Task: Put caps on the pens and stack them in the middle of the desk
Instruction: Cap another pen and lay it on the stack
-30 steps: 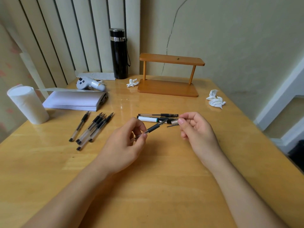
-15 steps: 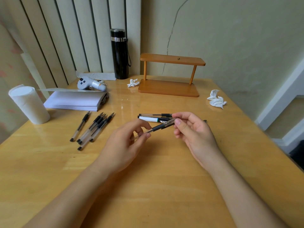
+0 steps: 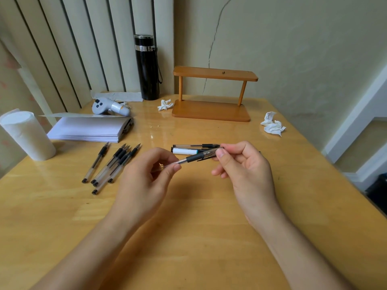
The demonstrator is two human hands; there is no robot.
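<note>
I hold one clear pen with a black grip (image 3: 193, 158) above the middle of the desk. My left hand (image 3: 144, 181) pinches its rear end. My right hand (image 3: 247, 170) pinches the clear cap (image 3: 210, 153), which sits over the pen's tip end. Just behind the held pen lies a small pile of capped pens (image 3: 195, 148), among them a white one with a teal band. Several uncapped clear pens (image 3: 114, 164) lie side by side on the left of the desk, tips pointing away from me.
A wooden two-level stand (image 3: 211, 109) and a black flask (image 3: 147, 68) stand at the back. Crumpled tissues (image 3: 272, 126) lie at the right. A stack of paper (image 3: 90, 129), a white controller (image 3: 111, 106) and a paper roll (image 3: 25, 135) are on the left.
My right hand has brought the cap from just off the pen's tip onto it; the pen and cap are now joined between both hands.
</note>
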